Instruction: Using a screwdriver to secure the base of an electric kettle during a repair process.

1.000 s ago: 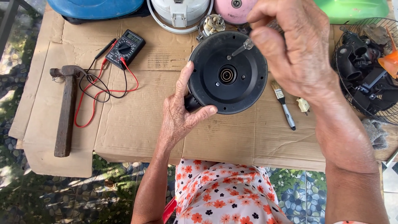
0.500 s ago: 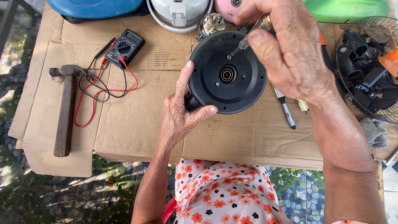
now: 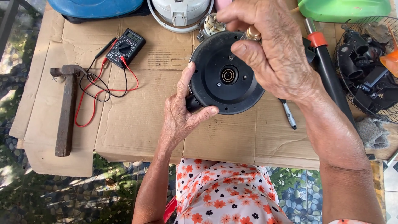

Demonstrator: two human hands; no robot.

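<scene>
Black round motor housing held above cardboard sheet, between both hands. Left hand grips its lower-left edge, thumb along the rim. Right hand over upper right, fingertips pinching a small screw at the face. Multimeter and hammer well left of left hand.

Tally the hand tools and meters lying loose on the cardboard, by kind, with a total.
Hammer: 1
Multimeter: 1
Pen-like tool: 1
Total: 3
The round black housing is not counted; the left hand holds it and the right hand works on it.
</scene>
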